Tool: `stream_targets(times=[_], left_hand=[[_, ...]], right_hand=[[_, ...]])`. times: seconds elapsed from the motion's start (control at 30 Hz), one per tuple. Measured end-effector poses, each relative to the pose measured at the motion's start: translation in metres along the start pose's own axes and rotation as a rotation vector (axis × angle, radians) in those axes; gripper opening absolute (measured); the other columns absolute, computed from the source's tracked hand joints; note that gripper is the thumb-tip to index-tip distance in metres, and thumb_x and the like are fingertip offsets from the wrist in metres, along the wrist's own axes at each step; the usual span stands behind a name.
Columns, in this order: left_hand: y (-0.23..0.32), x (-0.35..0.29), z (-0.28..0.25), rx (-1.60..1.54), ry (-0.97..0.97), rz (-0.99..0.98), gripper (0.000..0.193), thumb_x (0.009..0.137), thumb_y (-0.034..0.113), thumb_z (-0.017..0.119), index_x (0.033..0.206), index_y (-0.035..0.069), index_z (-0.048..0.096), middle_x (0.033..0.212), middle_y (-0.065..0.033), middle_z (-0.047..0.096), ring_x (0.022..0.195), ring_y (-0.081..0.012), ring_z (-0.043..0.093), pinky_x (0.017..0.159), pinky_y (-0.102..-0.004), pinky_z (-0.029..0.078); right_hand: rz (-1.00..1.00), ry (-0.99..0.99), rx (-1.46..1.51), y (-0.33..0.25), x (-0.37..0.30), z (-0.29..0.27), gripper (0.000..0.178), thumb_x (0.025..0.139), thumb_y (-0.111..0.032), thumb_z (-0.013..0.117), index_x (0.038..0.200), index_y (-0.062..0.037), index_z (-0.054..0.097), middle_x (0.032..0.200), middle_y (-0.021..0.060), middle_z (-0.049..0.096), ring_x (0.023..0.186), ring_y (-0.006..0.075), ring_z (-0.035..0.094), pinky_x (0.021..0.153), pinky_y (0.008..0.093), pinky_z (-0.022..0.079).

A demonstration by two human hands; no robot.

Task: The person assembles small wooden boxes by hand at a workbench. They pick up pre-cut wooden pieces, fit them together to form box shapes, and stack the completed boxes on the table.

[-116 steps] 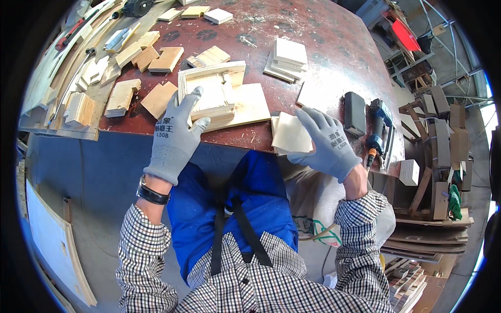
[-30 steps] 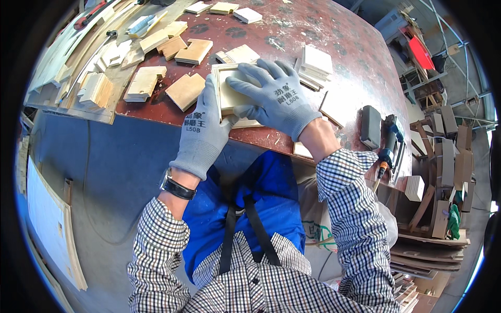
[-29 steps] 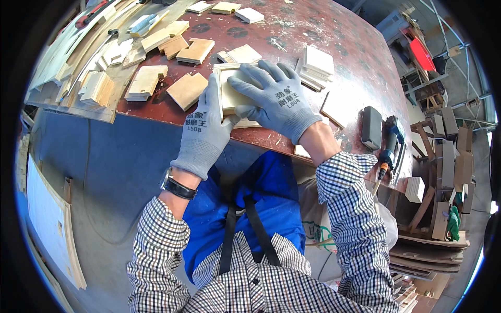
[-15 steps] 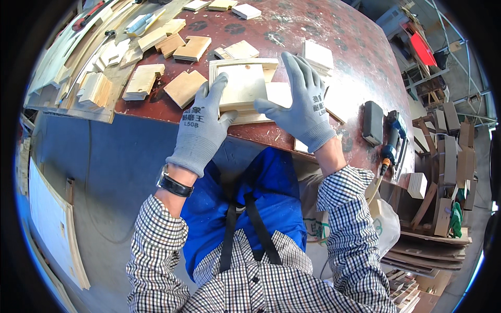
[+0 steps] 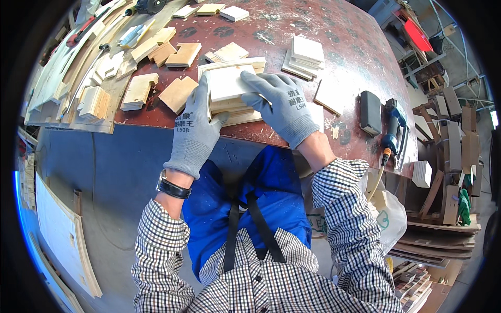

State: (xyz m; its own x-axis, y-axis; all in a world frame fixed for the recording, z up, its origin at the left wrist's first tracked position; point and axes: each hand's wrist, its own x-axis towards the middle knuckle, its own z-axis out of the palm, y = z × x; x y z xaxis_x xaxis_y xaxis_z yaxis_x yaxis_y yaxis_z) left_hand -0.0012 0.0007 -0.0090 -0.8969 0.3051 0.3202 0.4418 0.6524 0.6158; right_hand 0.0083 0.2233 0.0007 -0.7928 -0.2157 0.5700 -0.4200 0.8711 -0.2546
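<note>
Near the front edge of the red-brown table (image 5: pixel 347 62), a pale square wooden board (image 5: pixel 227 83) sits tilted over other plywood pieces (image 5: pixel 241 116). My left hand (image 5: pixel 197 124), in a grey glove, grips the board's left side, thumb low at the front edge. From the right, my right hand (image 5: pixel 284 104), gloved alike, holds the board with fingers over its top right corner and thumb beneath. A longer wooden strip (image 5: pixel 250 61) shows just behind the board. How the lower pieces fit together is partly hidden by the board and my gloves.
A stack of square boards (image 5: pixel 307 49) and a loose board (image 5: pixel 327 97) lie to the right, before a dark case (image 5: pixel 370 112) and an air nailer (image 5: pixel 392 125) with a hose. Notched wood blocks (image 5: pixel 178 94) spread leftward. A power tool (image 5: pixel 150 6) lies far left.
My right hand has come left and closed on the board from an open, raised pose. The board is now tilted between both hands. More of the board stack at right shows.
</note>
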Motion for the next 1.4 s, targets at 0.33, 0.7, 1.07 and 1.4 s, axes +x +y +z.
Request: stream_targets(times=[0.33,0.7,1.07,1.4], left_hand=[[0.001,0.000,-0.006,0.006,-0.068,-0.030,0.071,0.093,0.015,0.079,0.157,0.016,0.049,0.147,-0.0200,0.059,0.136,-0.0387,0.058,0.114,-0.0462,0.050],[-0.005,0.000,-0.003,0.053,0.015,0.080,0.064,0.091,0.016,0.080,0.149,0.013,0.053,0.135,-0.0217,0.061,0.120,-0.0411,0.067,0.101,-0.0477,0.057],[0.000,0.003,-0.005,0.036,-0.053,0.007,0.062,0.093,0.016,0.079,0.149,0.010,0.052,0.138,-0.0228,0.061,0.130,-0.0422,0.060,0.109,-0.0478,0.052],[-0.001,0.001,-0.007,0.002,-0.078,-0.035,0.074,0.094,0.016,0.078,0.160,0.012,0.044,0.143,-0.0235,0.059,0.131,-0.0426,0.061,0.110,-0.0475,0.053]], right_hand=[[0.212,0.079,-0.107,0.061,-0.065,-0.094,0.039,0.102,-0.029,0.070,0.135,-0.0090,0.072,0.122,0.0151,0.076,0.112,0.0347,0.071,0.098,0.0456,0.054],[0.085,-0.220,-0.405,0.059,-0.114,-0.090,0.072,0.081,-0.049,0.087,0.139,-0.0180,0.059,0.155,0.0189,0.049,0.143,0.0426,0.045,0.119,0.0537,0.036],[0.062,-0.692,-0.343,0.068,-0.052,-0.098,0.100,0.076,-0.056,0.086,0.154,-0.0084,0.045,0.136,0.0216,0.061,0.129,0.0413,0.059,0.117,0.0509,0.039],[0.092,-0.302,-0.133,0.051,-0.045,-0.086,0.090,0.073,-0.049,0.090,0.144,-0.0092,0.052,0.128,0.0178,0.063,0.118,0.0372,0.062,0.107,0.0492,0.046]])
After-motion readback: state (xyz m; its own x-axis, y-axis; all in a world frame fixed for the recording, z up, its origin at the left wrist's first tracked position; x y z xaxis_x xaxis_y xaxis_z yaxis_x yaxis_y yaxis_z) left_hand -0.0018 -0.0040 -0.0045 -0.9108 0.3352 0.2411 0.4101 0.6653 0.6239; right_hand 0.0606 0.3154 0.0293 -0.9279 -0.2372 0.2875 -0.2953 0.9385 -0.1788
